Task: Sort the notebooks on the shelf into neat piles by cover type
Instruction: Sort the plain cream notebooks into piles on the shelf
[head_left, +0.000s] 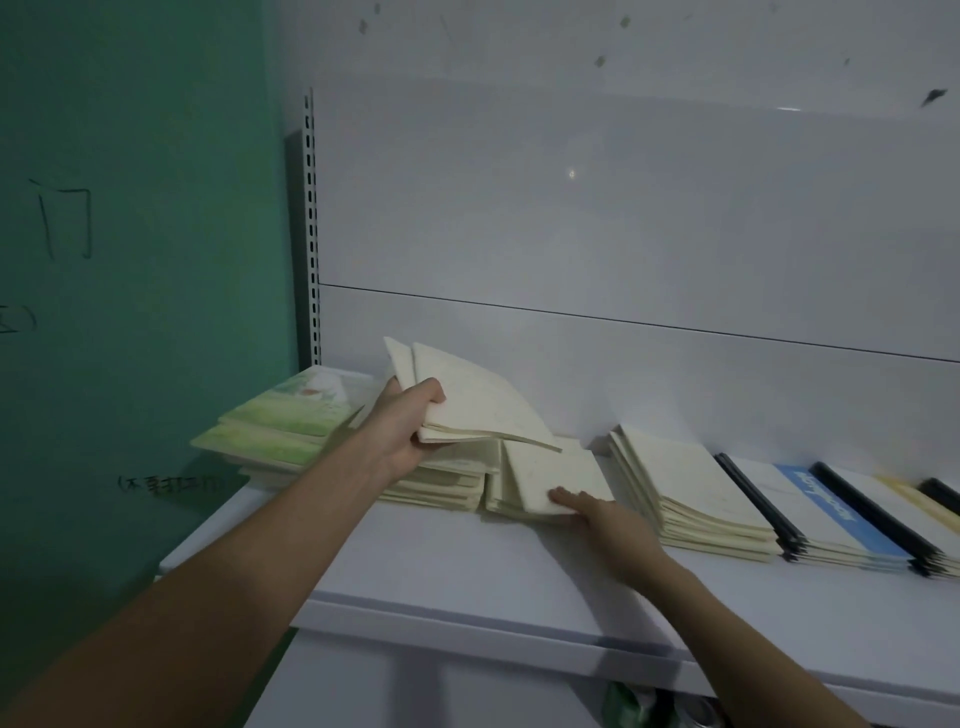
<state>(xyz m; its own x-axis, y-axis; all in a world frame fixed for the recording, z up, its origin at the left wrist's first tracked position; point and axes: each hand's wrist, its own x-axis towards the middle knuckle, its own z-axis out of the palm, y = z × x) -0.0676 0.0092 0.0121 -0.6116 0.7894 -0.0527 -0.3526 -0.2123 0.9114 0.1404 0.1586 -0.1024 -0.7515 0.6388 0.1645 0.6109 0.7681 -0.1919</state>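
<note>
A person stands at a white shelf (467, 571) set against a pale back panel (623, 208), both bare arms stretched out over it. The left hand (402, 431) grips a small bundle of cream notebooks (467, 400), thumb curled over the top cover and the other fingers tucked underneath, so the bundle is lifted and tilted up away from the shelf, its loose covers fanning and one drooping down to the right. Directly below that bundle lies a flat cream pile (441, 480), and just beside it on the right sits a second cream pile (550, 480), the two touching along their edges. The right hand (608, 519) rests on the near corner of that second pile, fingers straight and close together, pressing flat on the top cover without curling round anything. Further right, near but apart from the hand, is a taller cream stack (691, 493), slightly slumped, and touching it on its right are black-spined notebooks (769, 514), one showing a blue cover band (831, 509); more dark-edged ones run on toward the right edge of the shelf. At the far left end of the shelf lies a pile of green illustrated notebooks (280, 421), partly hidden behind the left forearm. Beside the shelf unit stands a green wall (130, 208) with dark handwritten marks on it, and a slotted metal upright (310, 223) runs up the corner between wall and panel.
</note>
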